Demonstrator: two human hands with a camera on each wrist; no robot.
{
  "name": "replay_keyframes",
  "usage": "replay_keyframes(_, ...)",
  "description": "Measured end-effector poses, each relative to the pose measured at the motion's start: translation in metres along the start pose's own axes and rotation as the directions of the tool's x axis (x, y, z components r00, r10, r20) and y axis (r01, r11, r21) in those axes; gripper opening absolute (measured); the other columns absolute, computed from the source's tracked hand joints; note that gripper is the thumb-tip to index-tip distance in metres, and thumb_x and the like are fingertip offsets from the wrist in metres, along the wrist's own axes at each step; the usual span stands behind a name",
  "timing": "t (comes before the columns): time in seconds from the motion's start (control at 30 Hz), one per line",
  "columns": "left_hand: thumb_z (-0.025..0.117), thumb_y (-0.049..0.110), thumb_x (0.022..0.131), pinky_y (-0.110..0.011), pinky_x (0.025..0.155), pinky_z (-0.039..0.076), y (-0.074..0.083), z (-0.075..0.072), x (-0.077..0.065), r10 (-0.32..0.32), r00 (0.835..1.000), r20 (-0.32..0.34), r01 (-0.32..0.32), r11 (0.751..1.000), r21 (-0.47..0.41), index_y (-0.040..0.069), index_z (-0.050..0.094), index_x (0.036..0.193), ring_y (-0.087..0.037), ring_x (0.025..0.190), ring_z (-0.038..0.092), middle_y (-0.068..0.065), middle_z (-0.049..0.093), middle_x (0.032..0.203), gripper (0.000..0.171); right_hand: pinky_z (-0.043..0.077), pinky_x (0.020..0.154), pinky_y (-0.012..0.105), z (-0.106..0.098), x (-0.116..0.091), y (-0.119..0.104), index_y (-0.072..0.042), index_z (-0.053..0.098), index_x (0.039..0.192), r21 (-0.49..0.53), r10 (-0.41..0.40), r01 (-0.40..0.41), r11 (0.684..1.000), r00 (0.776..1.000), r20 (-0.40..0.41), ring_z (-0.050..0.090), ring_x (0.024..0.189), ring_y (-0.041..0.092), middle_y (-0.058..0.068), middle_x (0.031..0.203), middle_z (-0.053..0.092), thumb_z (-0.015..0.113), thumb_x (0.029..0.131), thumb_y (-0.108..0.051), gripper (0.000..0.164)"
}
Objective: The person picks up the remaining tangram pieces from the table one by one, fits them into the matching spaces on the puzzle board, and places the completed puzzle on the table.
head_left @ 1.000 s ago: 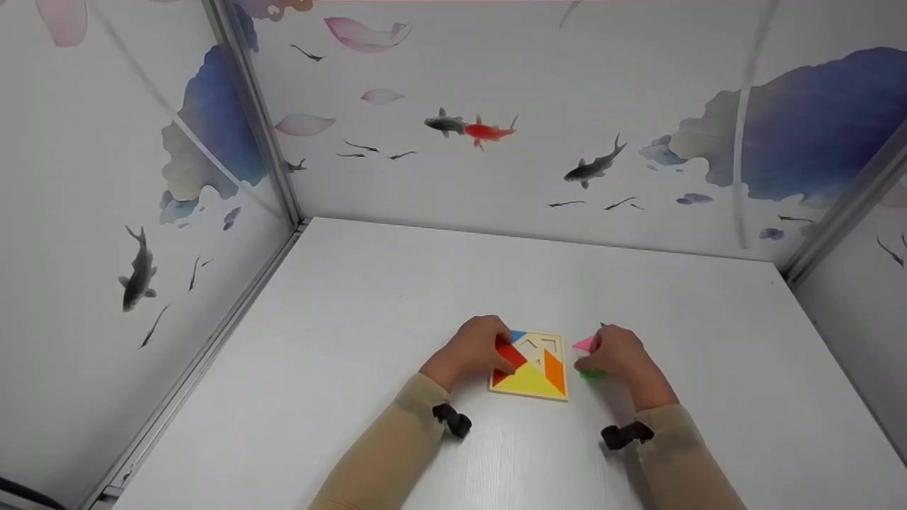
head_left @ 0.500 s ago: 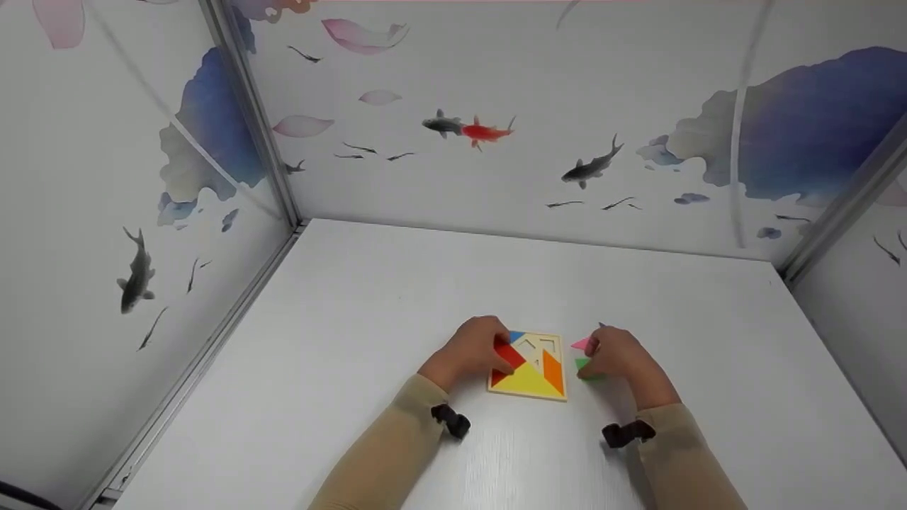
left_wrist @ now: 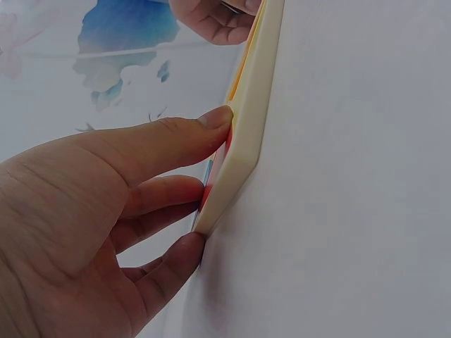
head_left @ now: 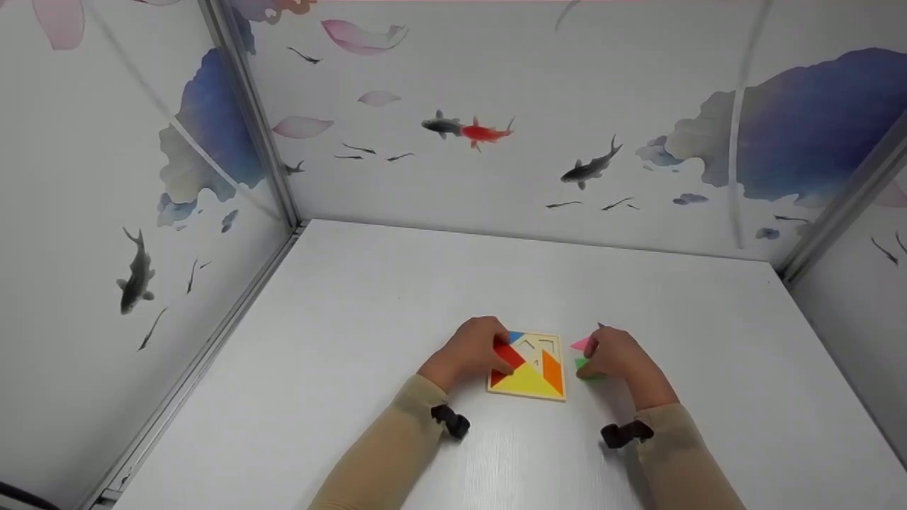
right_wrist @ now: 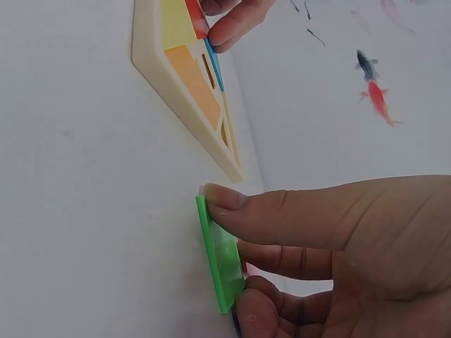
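A square tangram board in a pale wooden frame lies on the white table, holding red, yellow, orange and blue pieces. Cut-out spaces show at its far right part. My left hand grips the board's left side, thumb and fingertips on the red square and at the frame's edge. To the right of the board, my right hand pinches a flat green tangram piece between thumb and fingers, low over the table. A pink triangle lies by its fingertips, partly covered. A dark tip shows just beyond the knuckles.
White wall panels with painted fish and petals stand behind the table and at both sides. A metal post marks the back left corner. Black camera mounts sit on both wrists over tan sleeves.
My right thumb has drawn back slightly, so more of the green piece shows than a second ago. My left hand and the board have stayed in place.
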State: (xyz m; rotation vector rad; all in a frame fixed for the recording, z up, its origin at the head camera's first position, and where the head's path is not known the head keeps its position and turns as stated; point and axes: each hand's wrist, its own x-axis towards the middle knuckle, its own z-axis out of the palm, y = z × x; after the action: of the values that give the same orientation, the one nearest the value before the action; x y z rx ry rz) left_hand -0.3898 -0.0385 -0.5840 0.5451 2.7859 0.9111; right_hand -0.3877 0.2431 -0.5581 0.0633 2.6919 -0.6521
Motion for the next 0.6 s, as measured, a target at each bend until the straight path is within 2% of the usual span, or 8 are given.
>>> replay_keyframes(0.23,0.093,0.035,0.081,-0.031,0.1,0.053,-0.0002,-0.0004,0.0003,0.013,1.0,-0.003,-0.013,1.0,0.01,0.015,0.077,0.12,-0.015,0.102,0.057,0.005,0.068,0.113,0.046,0.055,0.083,0.037,0.0012,-0.0006,-0.0001,-0.005,0.069,0.102,0.012,0.007,-0.007,1.0,1.0,0.001,0.058,0.092,0.028,0.01,0.097,0.066,0.093,0.08,-0.019,0.035)
replay_keyframes(0.47,0.092,0.036,0.081,-0.029,0.098,0.053,-0.0032,-0.0001,0.0021,0.02,1.0,0.008,-0.02,1.0,-0.006,0.014,0.077,0.119,-0.014,0.102,0.057,0.005,0.067,0.112,0.046,0.053,0.08,0.036,0.002,-0.0016,-0.0002,-0.004,0.069,0.098,-0.018,-0.038,0.038,0.999,0.999,-0.019,0.057,0.089,0.026,0.009,0.094,0.065,0.092,0.08,-0.019,0.033)
replay_keyframes(0.6,0.093,0.036,0.081,-0.03,0.097,0.053,-0.0031,-0.0005,0.002,0.012,1.0,0.007,-0.012,1.0,-0.017,0.015,0.077,0.119,-0.015,0.101,0.057,0.005,0.067,0.112,0.046,0.053,0.08,0.036,0.0005,-0.0024,-0.0008,-0.004,0.069,0.098,-0.002,-0.023,0.023,1.0,1.0,-0.016,0.057,0.089,0.026,0.01,0.094,0.065,0.093,0.08,-0.019,0.033)
